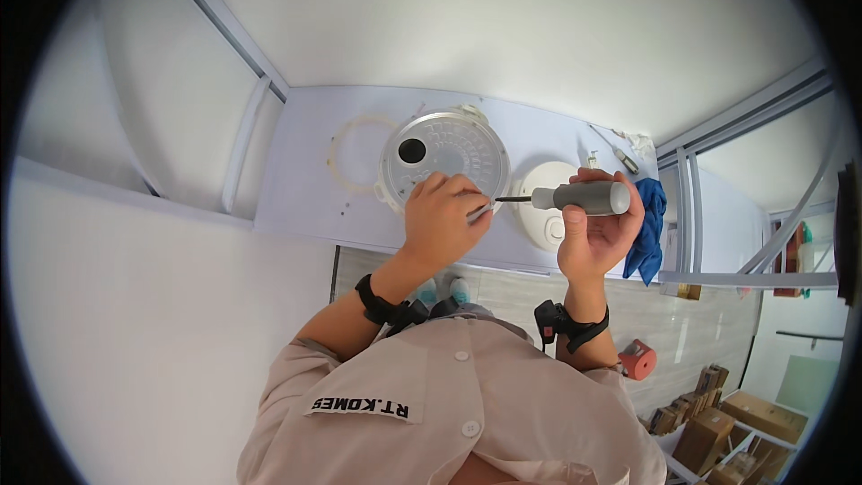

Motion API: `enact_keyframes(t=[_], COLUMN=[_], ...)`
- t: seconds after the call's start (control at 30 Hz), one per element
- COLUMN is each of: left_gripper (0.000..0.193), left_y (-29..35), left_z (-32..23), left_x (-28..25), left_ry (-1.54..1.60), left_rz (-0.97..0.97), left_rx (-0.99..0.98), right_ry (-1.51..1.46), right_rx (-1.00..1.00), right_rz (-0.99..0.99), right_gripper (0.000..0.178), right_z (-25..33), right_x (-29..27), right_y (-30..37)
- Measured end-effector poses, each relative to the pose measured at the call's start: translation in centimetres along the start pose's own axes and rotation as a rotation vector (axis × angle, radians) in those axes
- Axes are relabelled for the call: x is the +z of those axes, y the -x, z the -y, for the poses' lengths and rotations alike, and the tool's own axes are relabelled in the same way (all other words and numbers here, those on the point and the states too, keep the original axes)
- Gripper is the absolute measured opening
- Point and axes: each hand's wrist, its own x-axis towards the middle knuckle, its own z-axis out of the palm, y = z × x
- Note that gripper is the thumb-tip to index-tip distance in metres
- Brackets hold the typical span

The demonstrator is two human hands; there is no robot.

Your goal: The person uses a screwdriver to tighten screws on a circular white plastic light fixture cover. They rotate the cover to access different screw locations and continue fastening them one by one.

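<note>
Noting edges: the counter (305, 175) has its front edge near both hands and a wall behind, with open room widest to the left around a yellowish ring mark (334, 160), tighter to the right, where a round metal-faced part (462, 162), a white round part (540, 232) and a blue cloth (648, 238) draped over the edge follow in turn. The grey screwdriver (585, 198) is raised over the white round part, long axis left-right, roughly along the front edge, tip pointing left, butt right. Right hand (603, 232) grip: wrapped on its handle; left hand (440, 220) grip: narrow, pinching a small grey piece (479, 213) near the tip, contact unclear.
</note>
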Motion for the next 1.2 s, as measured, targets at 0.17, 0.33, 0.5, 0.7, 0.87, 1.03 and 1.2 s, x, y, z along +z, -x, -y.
enact_keyframes(t=[0.17,0.33,0.5,0.7,0.87,1.03,1.2], left_gripper=[0.015,0.016,0.014,0.010,0.009,0.008,0.007], left_y=[0.1,0.2,0.1,0.4,0.5,0.6,0.6], left_z=[-0.5,-0.3,-0.5,-0.1,-0.1,0.2,0.2], left_x=[0.3,0.6,0.6,0.8,0.7,0.7,0.6], left_ry=[0.009,-0.011,-0.038,-0.019,-0.013,-0.036,-0.047], left_rz=[-0.046,-0.059,-0.051,-0.033,-0.024,-0.023,-0.036], left_rx=[-0.055,-0.072,-0.088,-0.080,-0.062,0.017,0.048], right_ry=[-0.042,-0.099,-0.138,-0.114,-0.099,-0.102,-0.047], right_rx=[0.032,0.023,0.057,0.012,-0.009,-0.052,-0.096], right_rz=[0.022,0.019,0.003,0.051,0.068,0.087,0.150], right_gripper=[0.077,0.077,0.078,0.080,0.082,0.083,0.089], right_z=[-0.8,-1.3,-0.9,-1.7,-1.7,-2.1,-1.6], right_x=[-0.4,-0.4,-0.4,-0.3,-0.3,-0.2,0.2], right_y=[0.3,0.2,-0.2,-0.7,-1.1,-1.2,-1.9])
